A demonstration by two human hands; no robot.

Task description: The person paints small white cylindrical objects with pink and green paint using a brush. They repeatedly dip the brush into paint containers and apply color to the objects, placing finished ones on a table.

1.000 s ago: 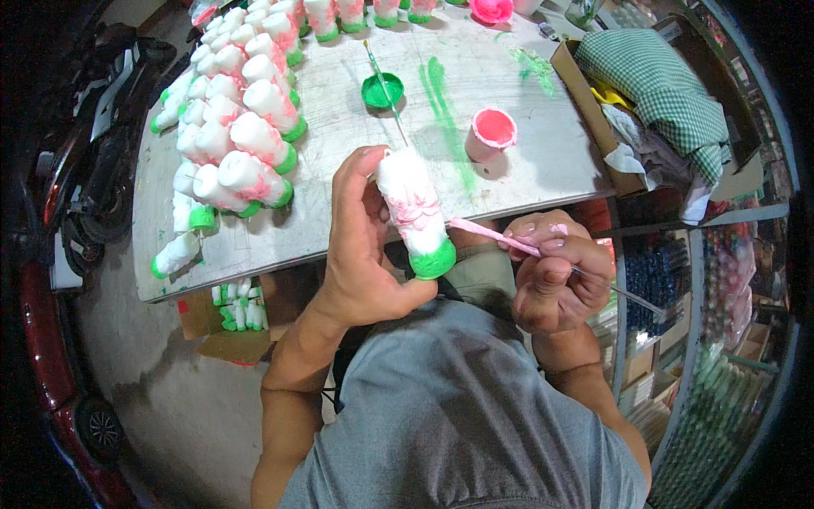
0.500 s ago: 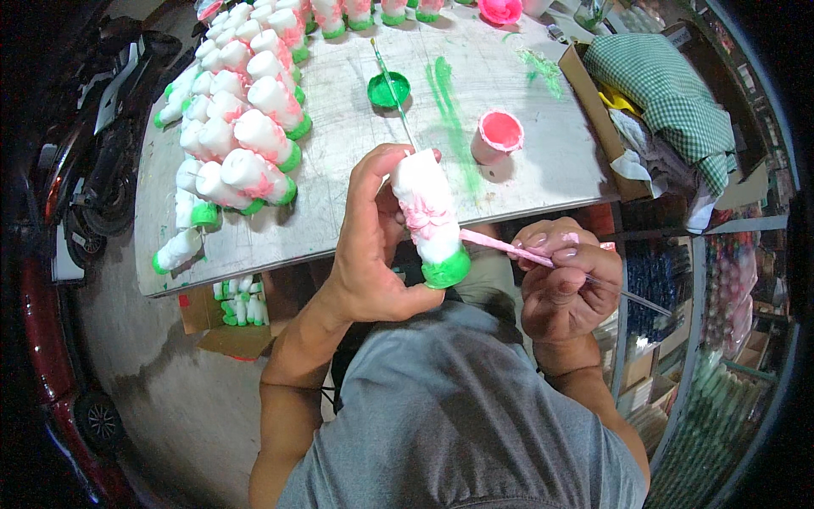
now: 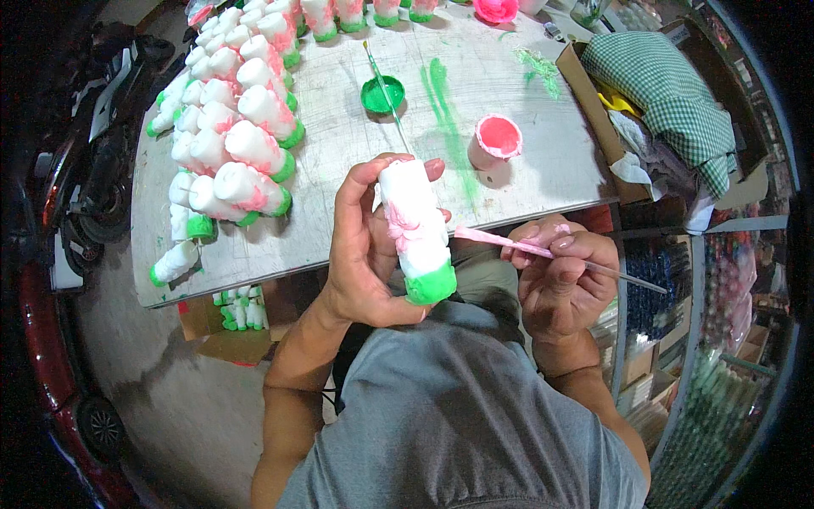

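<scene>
My left hand (image 3: 354, 254) is closed around a white pillar candle (image 3: 409, 188), which has pink raised decoration on its side and a green base pointing toward me. To its right, my right hand (image 3: 570, 288) pinches a thin paintbrush (image 3: 509, 244) between thumb and fingers. The brush's pink-coated end points at the candle, with a small gap between them. Pink smears mark the right fingers. On the table beyond stand a cup of pink paint (image 3: 486, 156) and a small bowl of green paint (image 3: 371, 98), with another paintbrush (image 3: 370, 56) lying across it.
Rows of similar candles (image 3: 254, 144) fill the table's left and far side. Green streaks (image 3: 437, 85) mark the tabletop (image 3: 331, 170). At right sits a cardboard box (image 3: 593, 114) with checked cloth (image 3: 661, 85). An open carton (image 3: 233, 335) of candles is below the table's left edge.
My left hand has turned the candle and shifted it slightly left, so the pink decoration now faces more to the left. The brush tip has parted from the candle's side.
</scene>
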